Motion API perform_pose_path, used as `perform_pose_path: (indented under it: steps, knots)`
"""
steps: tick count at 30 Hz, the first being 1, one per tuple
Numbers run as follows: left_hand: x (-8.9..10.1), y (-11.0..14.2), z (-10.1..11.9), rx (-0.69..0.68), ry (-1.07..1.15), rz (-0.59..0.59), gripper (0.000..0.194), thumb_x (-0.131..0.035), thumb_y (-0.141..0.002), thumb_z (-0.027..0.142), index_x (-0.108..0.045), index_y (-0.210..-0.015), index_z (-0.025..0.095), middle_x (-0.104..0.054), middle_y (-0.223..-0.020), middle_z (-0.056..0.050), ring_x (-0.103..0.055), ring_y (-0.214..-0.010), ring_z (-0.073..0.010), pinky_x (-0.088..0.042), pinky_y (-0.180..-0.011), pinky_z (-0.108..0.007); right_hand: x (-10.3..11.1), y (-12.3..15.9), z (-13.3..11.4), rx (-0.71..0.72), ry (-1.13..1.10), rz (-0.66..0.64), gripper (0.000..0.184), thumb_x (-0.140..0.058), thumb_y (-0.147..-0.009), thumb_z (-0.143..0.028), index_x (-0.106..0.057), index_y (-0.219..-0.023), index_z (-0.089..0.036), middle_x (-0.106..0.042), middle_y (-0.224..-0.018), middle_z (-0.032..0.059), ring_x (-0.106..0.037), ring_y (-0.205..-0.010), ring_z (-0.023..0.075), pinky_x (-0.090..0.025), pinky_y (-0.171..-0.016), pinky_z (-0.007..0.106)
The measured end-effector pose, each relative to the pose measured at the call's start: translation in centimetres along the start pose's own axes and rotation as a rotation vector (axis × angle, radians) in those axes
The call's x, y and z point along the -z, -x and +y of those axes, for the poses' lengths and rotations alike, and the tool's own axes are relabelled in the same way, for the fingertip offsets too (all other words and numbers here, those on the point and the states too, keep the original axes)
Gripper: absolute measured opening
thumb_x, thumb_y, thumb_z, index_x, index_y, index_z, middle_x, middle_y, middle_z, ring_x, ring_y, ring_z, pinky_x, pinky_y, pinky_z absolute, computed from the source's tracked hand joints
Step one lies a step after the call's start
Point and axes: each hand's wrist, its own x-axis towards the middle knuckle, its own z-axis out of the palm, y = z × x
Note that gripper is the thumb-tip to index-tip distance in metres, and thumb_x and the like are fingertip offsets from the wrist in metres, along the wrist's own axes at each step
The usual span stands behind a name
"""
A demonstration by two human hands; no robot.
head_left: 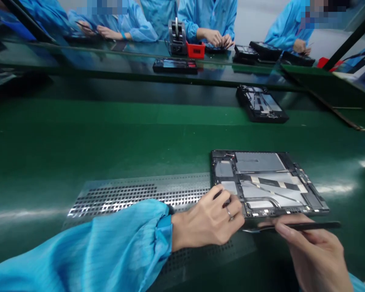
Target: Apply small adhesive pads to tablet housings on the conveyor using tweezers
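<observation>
Along a green workbench lit by bright overhead lamps, a person in a shiny blue smock works over an opened tablet. The tablet lies flat on the bench, its back off, showing grey metal sheets crossed by black and tan strips. It sits just right of a perforated metal mat, its left edge touching the end of the mat.

The left hand, wearing a silver ring, comes in from a puffy blue sleeve. Its fingers curl down onto the tablet's lower left corner, and whether they pinch anything there is hard to tell. The right hand sits below the tablet's lower edge, its fingers closed around a slim black tool. The tool's metal tip points left, just under the tablet.

Farther up the bench lies a second opened tablet. Beyond it, on a glossy shelf, stand more black tablets, a red box and a grey clamp. Co-workers in matching blue smocks sit facing this way, their hands busy at the far side.
</observation>
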Motion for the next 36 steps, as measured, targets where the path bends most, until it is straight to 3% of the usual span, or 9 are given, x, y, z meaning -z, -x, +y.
perform_pose_path:
  steps: [4, 7, 10, 13, 19, 24, 27, 33, 36]
  knots:
    - [3.1, -1.0, -0.5, 0.044, -0.034, 0.016, 0.026, -0.035, -0.084, 0.002, -0.059, -0.094, 0.005, -0.063, -0.099, -0.013, -0.06, -0.089, -0.0229, -0.047, -0.089, -0.041, 0.0, -1.0, -2.1, 0.17, 0.021, 0.18, 0.016, -0.075, -0.061, -0.033, -0.072, -0.064, -0.018, -0.067, -0.063, 0.0082, -0.065, -0.065, 0.025, -0.055, -0.062, 0.036]
    - [5.6, -1.5, -0.8, 0.127, -0.039, -0.02, 0.03, -0.034, -0.085, 0.001, -0.056, -0.104, 0.005, -0.063, -0.105, -0.011, -0.058, -0.101, -0.0209, -0.046, -0.094, -0.034, -0.8, -1.8, -3.2, 0.258, 0.017, 0.267, 0.023, -0.073, -0.063, -0.04, -0.071, -0.065, -0.017, -0.066, -0.062, 0.0084, -0.065, -0.068, 0.0265, -0.054, -0.066, 0.04]
    - [6.8, -1.7, -0.9, 0.177, -0.05, -0.019, 0.033, -0.029, -0.087, 0.0, -0.057, -0.104, 0.008, -0.065, -0.101, -0.007, -0.061, -0.097, -0.0166, -0.05, -0.087, -0.026, -1.5, -2.5, -3.9, 0.326, -0.006, 0.305, 0.024, -0.073, -0.063, -0.04, -0.071, -0.065, -0.017, -0.066, -0.061, 0.0085, -0.065, -0.068, 0.0272, -0.054, -0.067, 0.042]
    - [6.9, -2.0, -0.9, 0.201, -0.066, 0.008, 0.035, -0.028, -0.086, 0.0, -0.059, -0.099, 0.01, -0.067, -0.096, -0.006, -0.063, -0.089, -0.0148, -0.053, -0.081, -0.023, -1.4, -3.0, -4.1, 0.364, -0.042, 0.298, 0.019, -0.074, -0.063, -0.035, -0.072, -0.066, -0.017, -0.067, -0.063, 0.0092, -0.066, -0.067, 0.0279, -0.055, -0.066, 0.042]
    - [6.3, -1.7, -1.2, 0.207, -0.078, -0.002, 0.03, -0.033, -0.088, 0.006, -0.06, -0.1, 0.012, -0.066, -0.094, -0.007, -0.063, -0.087, -0.0149, -0.053, -0.081, -0.024, -0.3, -3.3, -3.8, 0.385, -0.077, 0.093, 0.008, -0.076, -0.06, -0.015, -0.074, -0.067, -0.018, -0.07, -0.072, 0.0106, -0.068, -0.067, 0.029, -0.058, -0.064, 0.037]
    - [6.4, -0.6, -0.7, 0.266, -0.104, -0.069, 0.028, -0.048, -0.09, 0.029, -0.057, -0.112, 0.015, -0.064, -0.1, -0.01, -0.062, -0.092, -0.0195, -0.053, -0.085, -0.031, -1.2, -3.1, -3.8, 0.376, -0.075, 0.285, 0.015, -0.075, -0.063, -0.03, -0.072, -0.067, -0.016, -0.069, -0.068, 0.0103, -0.067, -0.068, 0.0293, -0.056, -0.067, 0.044]
    - [6.4, -0.5, -0.4, 0.287, -0.104, -0.088, 0.031, -0.049, -0.089, 0.033, -0.056, -0.114, 0.015, -0.064, -0.1, -0.011, -0.062, -0.092, -0.0201, -0.053, -0.084, -0.032, -1.8, -3.2, -3.9, 0.393, -0.046, 0.345, 0.021, -0.072, -0.065, -0.037, -0.071, -0.067, -0.016, -0.067, -0.065, 0.0098, -0.066, -0.069, 0.0289, -0.054, -0.067, 0.044]
    - [6.8, -2.1, -0.9, 0.255, -0.054, -0.037, 0.029, -0.033, -0.092, 0.011, -0.061, -0.098, 0.013, -0.067, -0.089, -0.006, -0.063, -0.082, -0.015, -0.054, -0.075, -0.023, -1.9, -3.3, -4.2, 0.395, -0.041, 0.343, 0.02, -0.072, -0.065, -0.036, -0.071, -0.066, -0.017, -0.067, -0.063, 0.0092, -0.066, -0.067, 0.0279, -0.055, -0.066, 0.043]
    - [6.9, -2.5, -1.2, 0.213, -0.052, 0.01, 0.037, -0.026, -0.088, 0.001, -0.061, -0.087, 0.012, -0.067, -0.087, -0.005, -0.063, -0.077, -0.0137, -0.053, -0.071, -0.022, -1.3, -3.3, -4.3, 0.385, -0.059, 0.244, 0.011, -0.075, -0.063, -0.027, -0.072, -0.066, -0.018, -0.068, -0.065, 0.0086, -0.067, -0.064, 0.0266, -0.057, -0.064, 0.039]
